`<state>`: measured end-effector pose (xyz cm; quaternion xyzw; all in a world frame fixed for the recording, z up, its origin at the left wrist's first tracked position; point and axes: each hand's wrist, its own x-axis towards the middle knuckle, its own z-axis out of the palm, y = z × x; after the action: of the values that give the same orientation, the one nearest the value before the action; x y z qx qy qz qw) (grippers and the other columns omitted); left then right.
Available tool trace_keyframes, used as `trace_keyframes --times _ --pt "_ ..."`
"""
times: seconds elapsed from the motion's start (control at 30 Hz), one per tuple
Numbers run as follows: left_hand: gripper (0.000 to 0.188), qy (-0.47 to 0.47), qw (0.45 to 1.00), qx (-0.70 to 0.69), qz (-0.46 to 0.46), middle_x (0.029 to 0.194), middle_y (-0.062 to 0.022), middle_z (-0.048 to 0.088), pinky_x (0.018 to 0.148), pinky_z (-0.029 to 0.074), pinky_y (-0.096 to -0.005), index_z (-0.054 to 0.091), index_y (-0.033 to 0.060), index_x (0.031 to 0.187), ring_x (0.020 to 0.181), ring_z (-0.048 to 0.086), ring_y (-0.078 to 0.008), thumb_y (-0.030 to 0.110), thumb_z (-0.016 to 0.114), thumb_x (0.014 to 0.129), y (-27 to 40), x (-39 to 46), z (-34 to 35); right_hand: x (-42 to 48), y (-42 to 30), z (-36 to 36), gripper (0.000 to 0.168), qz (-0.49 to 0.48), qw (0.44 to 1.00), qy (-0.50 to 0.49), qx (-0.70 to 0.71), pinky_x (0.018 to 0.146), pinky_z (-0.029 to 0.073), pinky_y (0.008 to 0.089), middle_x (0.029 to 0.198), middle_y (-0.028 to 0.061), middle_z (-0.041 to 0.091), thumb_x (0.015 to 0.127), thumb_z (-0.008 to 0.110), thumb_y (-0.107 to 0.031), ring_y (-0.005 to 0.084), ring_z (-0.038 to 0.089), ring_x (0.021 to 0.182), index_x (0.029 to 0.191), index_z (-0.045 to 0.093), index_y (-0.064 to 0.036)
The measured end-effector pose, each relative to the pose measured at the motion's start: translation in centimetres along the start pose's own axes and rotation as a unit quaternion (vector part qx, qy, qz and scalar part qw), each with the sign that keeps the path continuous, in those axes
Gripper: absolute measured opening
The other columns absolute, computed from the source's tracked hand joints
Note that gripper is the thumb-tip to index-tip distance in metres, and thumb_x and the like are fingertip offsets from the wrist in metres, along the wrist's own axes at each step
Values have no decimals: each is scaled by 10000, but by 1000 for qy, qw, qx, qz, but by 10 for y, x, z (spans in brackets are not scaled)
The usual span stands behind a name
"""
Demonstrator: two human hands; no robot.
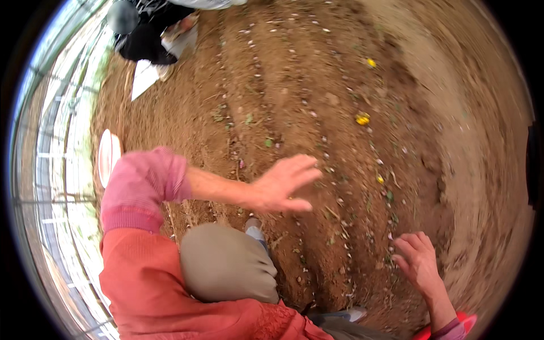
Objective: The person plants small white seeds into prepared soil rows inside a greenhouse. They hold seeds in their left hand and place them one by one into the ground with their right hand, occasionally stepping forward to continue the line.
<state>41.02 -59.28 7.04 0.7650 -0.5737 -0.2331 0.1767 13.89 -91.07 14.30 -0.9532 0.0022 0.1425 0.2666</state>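
Observation:
Bare brown soil (pixel 289 106) with shallow furrows lies in front of me, and small pale pieces are dotted in rows along them. My left hand (pixel 289 182) is over the furrows in the middle of the view, palm down with its fingers spread, holding nothing. Lower right, my right hand (pixel 418 259) is at the rightmost row with its fingers curled, close to a small pale pink piece (pixel 390 236). Whether anything is between its fingers cannot be told. Yellow flower heads (pixel 362 118) lie on the soil farther up.
At the upper left a person in dark clothing (pixel 146 44) is beside a white sheet or board (pixel 144 78). A pale, rounded container (pixel 109 157) stands at the left. Part of a red object (pixel 467 321) shows by my right forearm. My shoes are among the furrows.

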Motion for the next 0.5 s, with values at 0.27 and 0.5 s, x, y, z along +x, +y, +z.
trace_keyframes --times 0.27,0.5 --pt "761 280 893 181 -302 1584 -184 191 1178 140 -537 306 98 1501 1477 151 -355 626 385 959 -261 -111 -47 291 -89 40 666 -229 969 -3 -96 1089 336 496 1417 170 423 783 750 -251 380 368 1342 1325 452 -3" --pt "633 387 826 193 -360 1533 -215 284 1145 218 -508 384 134 1458 1432 229 -393 522 481 967 -382 -140 -71 503 -169 104 680 -313 931 159 -101 1143 286 489 1474 178 381 887 645 -382 373 312 1397 1397 399 -5"
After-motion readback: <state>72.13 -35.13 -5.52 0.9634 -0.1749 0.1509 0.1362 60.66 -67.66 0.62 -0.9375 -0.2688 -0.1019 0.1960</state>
